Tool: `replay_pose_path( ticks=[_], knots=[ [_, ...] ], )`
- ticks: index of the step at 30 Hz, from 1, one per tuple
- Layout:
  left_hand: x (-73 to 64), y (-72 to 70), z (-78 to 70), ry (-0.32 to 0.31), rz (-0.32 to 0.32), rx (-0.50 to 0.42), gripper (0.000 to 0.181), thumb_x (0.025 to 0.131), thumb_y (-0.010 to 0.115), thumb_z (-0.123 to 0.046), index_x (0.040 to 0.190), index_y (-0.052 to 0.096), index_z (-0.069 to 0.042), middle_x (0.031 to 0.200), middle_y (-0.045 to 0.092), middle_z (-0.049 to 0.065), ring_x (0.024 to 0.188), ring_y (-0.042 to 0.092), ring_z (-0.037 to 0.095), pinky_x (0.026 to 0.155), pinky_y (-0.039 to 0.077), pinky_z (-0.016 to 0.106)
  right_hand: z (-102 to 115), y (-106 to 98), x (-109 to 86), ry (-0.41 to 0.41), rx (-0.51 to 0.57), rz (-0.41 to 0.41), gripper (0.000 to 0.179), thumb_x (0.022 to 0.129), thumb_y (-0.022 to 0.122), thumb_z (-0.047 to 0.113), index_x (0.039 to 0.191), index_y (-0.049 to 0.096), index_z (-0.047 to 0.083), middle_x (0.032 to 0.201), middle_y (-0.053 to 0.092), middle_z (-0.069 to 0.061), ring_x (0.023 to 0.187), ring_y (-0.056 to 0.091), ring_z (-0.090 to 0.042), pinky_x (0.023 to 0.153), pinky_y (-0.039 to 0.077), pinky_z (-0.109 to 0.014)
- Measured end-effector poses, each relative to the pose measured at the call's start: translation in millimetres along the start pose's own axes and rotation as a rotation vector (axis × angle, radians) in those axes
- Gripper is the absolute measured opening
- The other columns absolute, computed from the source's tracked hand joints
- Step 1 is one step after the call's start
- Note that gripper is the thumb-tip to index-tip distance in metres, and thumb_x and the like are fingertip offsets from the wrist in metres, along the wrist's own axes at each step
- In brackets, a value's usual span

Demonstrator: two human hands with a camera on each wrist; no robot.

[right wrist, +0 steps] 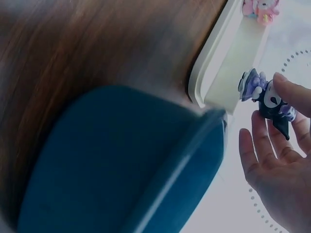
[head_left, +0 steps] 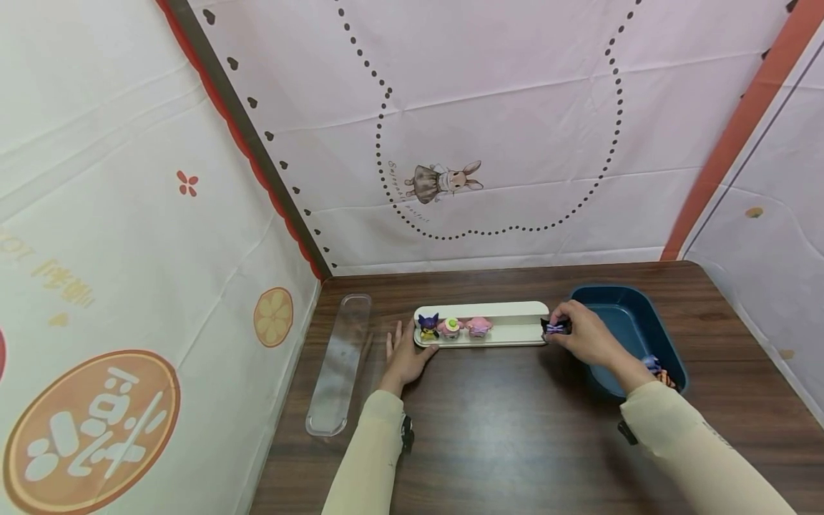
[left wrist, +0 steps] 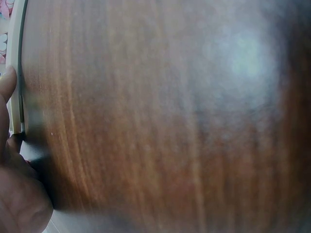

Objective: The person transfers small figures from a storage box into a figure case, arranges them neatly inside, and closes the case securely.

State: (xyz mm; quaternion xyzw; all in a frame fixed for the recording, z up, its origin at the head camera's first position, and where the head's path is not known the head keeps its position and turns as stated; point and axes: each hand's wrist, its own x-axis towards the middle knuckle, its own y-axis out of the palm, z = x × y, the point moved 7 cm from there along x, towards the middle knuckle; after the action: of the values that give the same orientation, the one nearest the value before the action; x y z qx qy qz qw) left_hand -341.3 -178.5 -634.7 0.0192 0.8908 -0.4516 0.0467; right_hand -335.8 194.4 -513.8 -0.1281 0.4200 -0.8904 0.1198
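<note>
My right hand (head_left: 589, 336) pinches a small black-and-purple figurine (right wrist: 269, 99) between thumb and fingers, at the right end of the long white tray (head_left: 515, 332). The right wrist view shows the figurine tilted, with a white face and a purple outfit. Against the tray's left end rests my left hand (head_left: 405, 357), fingers spread and thumb along the front edge. Inside the tray's left half stand a purple-and-yellow figurine (head_left: 428, 326), a pink figurine with a green-and-white top (head_left: 450, 327) and a plain pink figurine (head_left: 478, 327).
A deep blue bin (head_left: 624, 300) stands at the right, below my right forearm, with a blue figurine (head_left: 650, 363) and an orange striped one (head_left: 664, 378) in it. On the left lies a long clear plastic cover (head_left: 339, 365). Printed cloth walls (head_left: 515, 143) border the wooden table (head_left: 502, 429).
</note>
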Motion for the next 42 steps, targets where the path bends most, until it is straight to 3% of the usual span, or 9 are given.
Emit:
replay_pose_path(
  ticks=[12, 20, 30, 42],
  knots=[
    [0.0, -0.4, 0.5, -0.012, 0.006, -0.015, 0.092, 0.098, 0.062, -0.059, 0.167, 0.019, -0.016, 0.173, 0.023, 0.008, 0.164, 0.002, 0.028, 0.131, -0.005, 0.056, 7.4, 24.2, 14.9, 0.011, 0.001, -0.006, 0.023, 0.087, 0.083, 0.013, 0.098, 0.063, 0.009, 0.111, 0.06, -0.017, 0.089, 0.057, -0.029, 0.075, 0.047, -0.041],
    [-1.0, -0.6, -0.8, 0.0, 0.002, -0.015, 0.091, 0.098, 0.063, -0.057, 0.167, 0.02, -0.016, 0.173, 0.024, 0.008, 0.164, 0.003, 0.028, 0.131, -0.005, 0.056, 11.2, 39.7, 22.4, 0.031, 0.02, -0.023, 0.024, 0.087, 0.082, 0.011, 0.1, 0.062, 0.008, 0.113, 0.06, -0.018, 0.099, 0.064, -0.035, 0.081, 0.053, -0.053],
    [-2.9, -4.4, -3.4, 0.006, -0.006, -0.016, 0.09, 0.098, 0.063, -0.056, 0.167, 0.022, -0.013, 0.172, 0.026, 0.01, 0.164, 0.005, 0.03, 0.131, -0.004, 0.056, 21.5, 61.2, 36.1, 0.023, 0.003, -0.085, 0.026, 0.084, 0.086, 0.012, 0.097, 0.064, 0.009, 0.111, 0.063, -0.016, 0.103, 0.062, -0.033, 0.089, 0.052, -0.053],
    [0.1, -0.1, -2.7, 0.031, -0.02, -0.034, 0.09, 0.099, 0.066, -0.049, 0.166, 0.022, -0.009, 0.172, 0.027, 0.013, 0.163, 0.006, 0.034, 0.13, -0.005, 0.058, 28.9, 78.9, 41.0, -0.001, -0.035, -0.12, 0.026, 0.084, 0.086, 0.012, 0.097, 0.064, 0.011, 0.105, 0.06, -0.012, 0.092, 0.061, -0.03, 0.081, 0.052, -0.05]
  ],
)
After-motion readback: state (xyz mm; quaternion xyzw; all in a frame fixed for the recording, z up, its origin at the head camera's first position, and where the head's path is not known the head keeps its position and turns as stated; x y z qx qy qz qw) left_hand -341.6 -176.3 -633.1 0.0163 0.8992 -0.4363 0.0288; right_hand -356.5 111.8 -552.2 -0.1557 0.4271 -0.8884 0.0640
